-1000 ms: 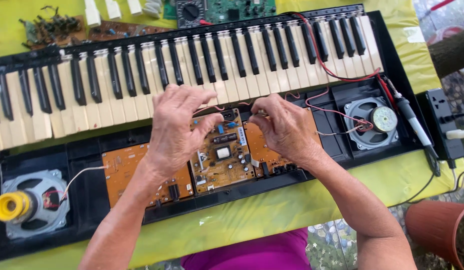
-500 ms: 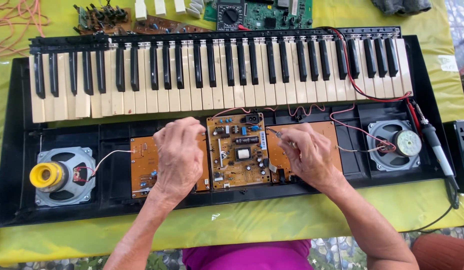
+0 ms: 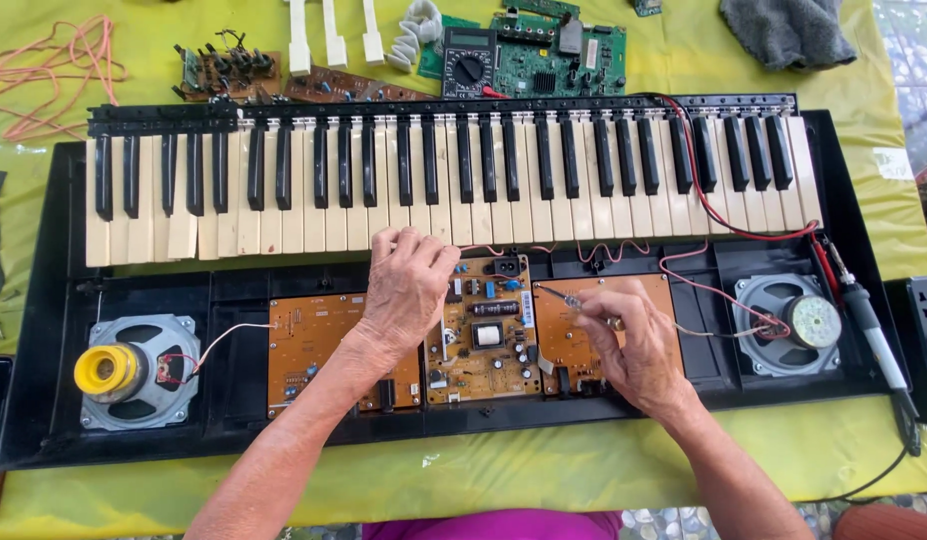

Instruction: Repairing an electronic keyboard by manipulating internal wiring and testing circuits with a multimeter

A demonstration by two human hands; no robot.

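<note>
Opened keyboard [image 3: 444,190] lying flat on the yellow surface [image 3: 544,480], top cover off, insides showing. Still open, nothing closed up yet. Left hand [image 3: 409,285] pressing down on the middle board [image 3: 484,330], fingers bent together. Right hand [image 3: 634,345] with fingers pinched on a thin tool [image 3: 564,297], maybe a small screwdriver. Three brown boards inside, two speakers, one at each end. Three loose white keys near the far edge.

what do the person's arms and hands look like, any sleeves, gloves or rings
Both forearms are bare, with no sleeves reaching them. The left hand and right hand wear no gloves, and no ring, watch or bracelet shows. Fingernails look short and unpainted. A strip of magenta clothing shows at the bottom edge.
</note>
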